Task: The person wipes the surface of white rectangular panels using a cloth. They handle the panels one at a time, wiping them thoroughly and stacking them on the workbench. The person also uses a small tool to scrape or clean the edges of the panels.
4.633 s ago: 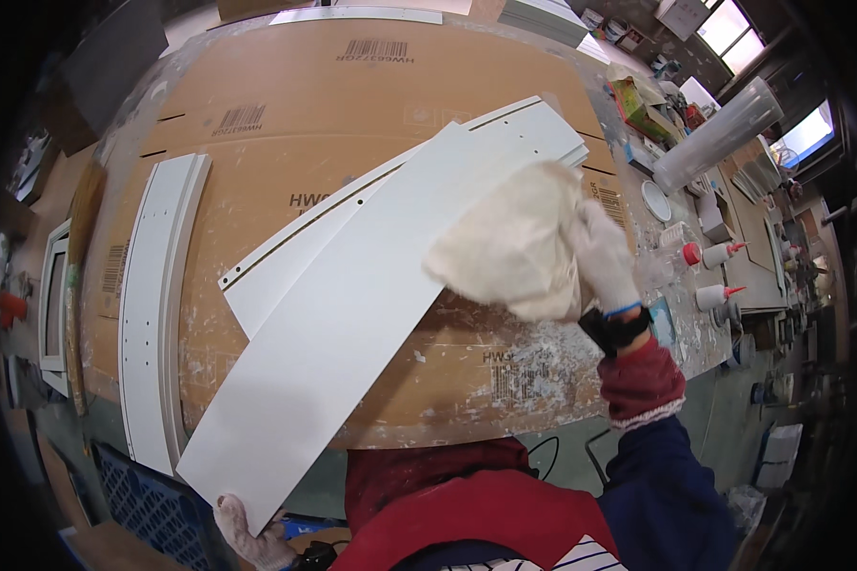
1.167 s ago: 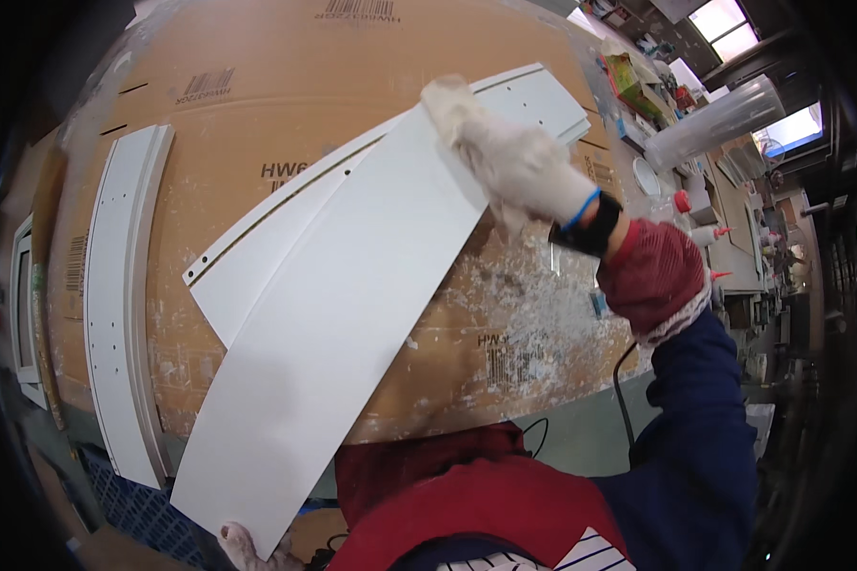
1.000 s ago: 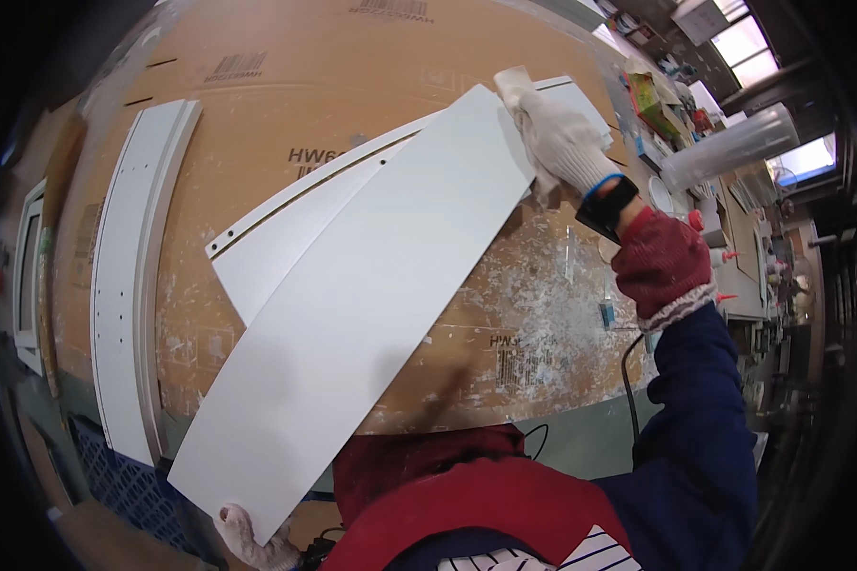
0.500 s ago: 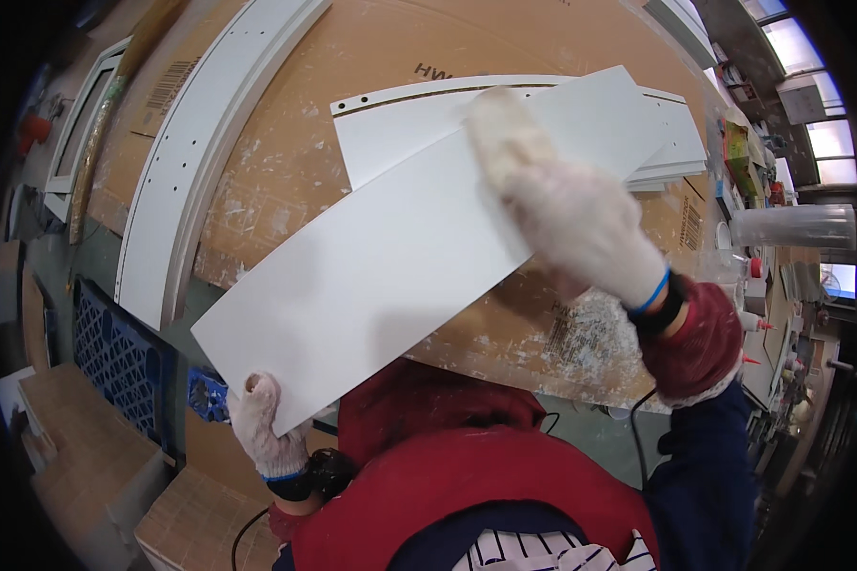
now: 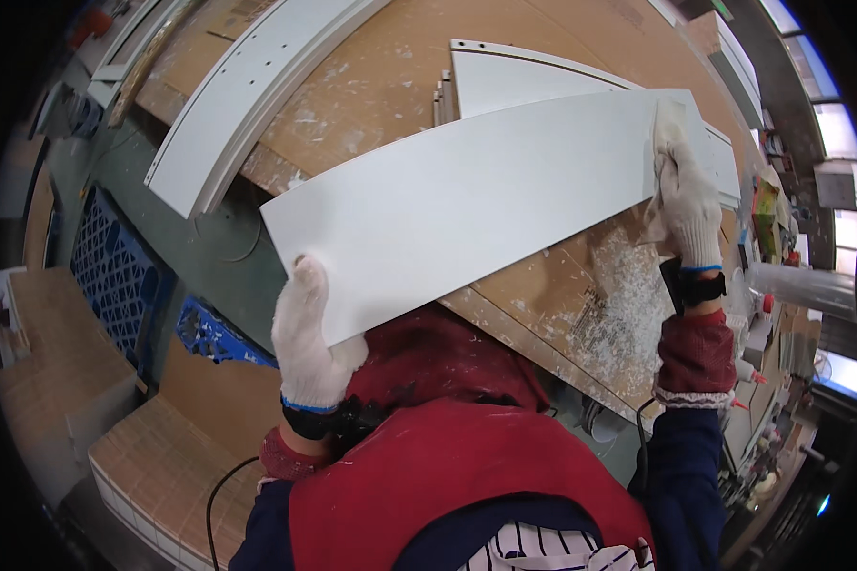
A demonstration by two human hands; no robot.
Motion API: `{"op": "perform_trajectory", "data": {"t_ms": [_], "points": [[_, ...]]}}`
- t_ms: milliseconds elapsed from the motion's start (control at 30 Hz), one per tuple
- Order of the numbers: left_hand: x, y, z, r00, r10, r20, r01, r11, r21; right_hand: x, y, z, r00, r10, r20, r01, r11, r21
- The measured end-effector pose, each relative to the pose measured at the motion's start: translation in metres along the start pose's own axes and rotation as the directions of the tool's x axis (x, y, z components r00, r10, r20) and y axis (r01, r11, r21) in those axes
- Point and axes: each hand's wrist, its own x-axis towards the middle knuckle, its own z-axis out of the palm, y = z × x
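Left fingers (image 5: pixel 308 276) hold white board (image 5: pixel 467 205) (cloth (image 5: pixel 669 124) atop).

**A workshop, and a cluttered one**

White flecks (image 5: pixel 628 300) crust the cardboard-covered worktop (image 5: pixel 524 305), where drilled white boards (image 5: pixel 224 109) lie near a long white panel (image 5: pixel 476 205). A blue plastic pallet (image 5: pixel 114 266) shows at left against greenish floor (image 5: pixel 205 243); red-tipped squeeze bottles (image 5: pixel 746 372) and a clear cylinder (image 5: pixel 805 288) crowd the right side, with windows (image 5: pixel 833 150) beyond.
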Motion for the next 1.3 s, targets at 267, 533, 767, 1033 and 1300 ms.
{"op": "perform_trajectory", "data": {"t_ms": [267, 533, 767, 1033, 1300], "points": [[-0.001, 0.012, 0.001, 0.891, -0.265, 0.368, 0.339, -0.150, -0.929, -0.107, -0.223, -0.011, 0.631, -0.768, -0.105, 0.774, 0.633, 0.021], [-0.018, 0.003, -0.006, 0.997, 0.022, -0.072, -0.019, 0.999, 0.033, -0.092, -0.238, -0.017, 0.506, -0.844, 0.176, 0.784, 0.536, 0.314], [-0.005, -0.004, -0.001, 0.991, -0.133, 0.002, 0.118, 0.865, -0.487, 0.037, -0.055, -0.007, 0.986, -0.144, 0.085, 0.146, 0.989, -0.020], [0.003, -0.003, -0.020, 0.974, 0.224, -0.022, -0.225, 0.969, -0.106, 0.017, -0.099, 0.002, 0.910, -0.401, 0.103, 0.351, 0.879, 0.321], [0.035, -0.036, -0.019, 0.842, 0.534, 0.078, -0.538, 0.819, 0.200, 0.009, -0.061, -0.007, 0.840, -0.542, 0.008, 0.344, 0.545, 0.765]]}}
